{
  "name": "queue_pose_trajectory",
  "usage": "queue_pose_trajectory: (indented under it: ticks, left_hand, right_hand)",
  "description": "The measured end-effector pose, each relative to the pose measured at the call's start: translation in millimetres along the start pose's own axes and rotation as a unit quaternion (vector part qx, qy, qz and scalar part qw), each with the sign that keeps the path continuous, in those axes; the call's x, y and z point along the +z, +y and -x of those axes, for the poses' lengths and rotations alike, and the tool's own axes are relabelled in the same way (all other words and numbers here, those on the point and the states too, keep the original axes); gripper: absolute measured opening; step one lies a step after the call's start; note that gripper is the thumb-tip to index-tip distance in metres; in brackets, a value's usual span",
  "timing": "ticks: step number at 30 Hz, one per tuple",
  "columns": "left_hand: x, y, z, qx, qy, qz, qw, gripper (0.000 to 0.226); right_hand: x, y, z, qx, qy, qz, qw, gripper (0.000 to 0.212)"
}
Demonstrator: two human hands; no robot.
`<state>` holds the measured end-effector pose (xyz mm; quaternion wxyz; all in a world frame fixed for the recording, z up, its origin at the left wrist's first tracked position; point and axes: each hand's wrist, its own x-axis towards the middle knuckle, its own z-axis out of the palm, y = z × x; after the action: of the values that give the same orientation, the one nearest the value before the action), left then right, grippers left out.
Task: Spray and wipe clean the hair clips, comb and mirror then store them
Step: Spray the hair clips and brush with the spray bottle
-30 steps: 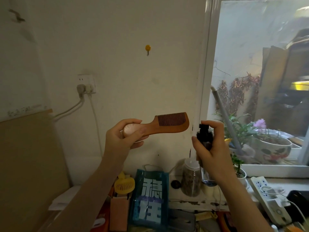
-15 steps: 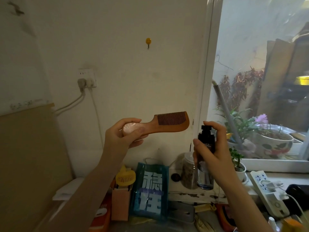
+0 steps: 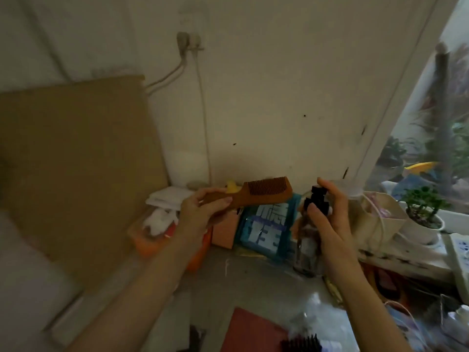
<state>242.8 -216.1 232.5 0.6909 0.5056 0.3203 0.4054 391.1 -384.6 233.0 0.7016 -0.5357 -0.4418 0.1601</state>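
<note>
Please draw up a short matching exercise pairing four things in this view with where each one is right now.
Things:
1. wooden comb
2. spray bottle
3. potted plant
4. wall socket

Places:
a. on the sill by the window
b. held in the left hand
c. high on the wall, cords hanging down
d. held in the right hand

Pairs: 1-b, 2-d, 3-a, 4-c

blue packet (image 3: 265, 228) | large white characters | blurred, not legible | no other text readable
</note>
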Motion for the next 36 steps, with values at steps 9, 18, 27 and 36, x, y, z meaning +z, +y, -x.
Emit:
queue_pose_trajectory:
  ticks: [9,18,27,36]
  left_hand:
    - [-90,-65,17,-0.113,0.097,-0.038,0.988,0.016]
    - [-195,-122,7,-0.234,0.106,-0.065,0.964,0.015]
    - [-303,-182,3,-0.401,0.027,-0.171,0.900,0.014]
    - [-306,-175,-12,-0.443,-0.050,-0.208,0.870,0.107]
  right_hand:
    - [64,57,32,0.099,-0.060,-0.022,0.993,0.037]
    - [134,101,49,0.177,-0.048,-0.025,0.983,0.040]
    - [219,145,94,0.281,0.046,0.011,0.958,0.041]
    - [267,160,107,0.327,0.123,0.011,0.937,0.040]
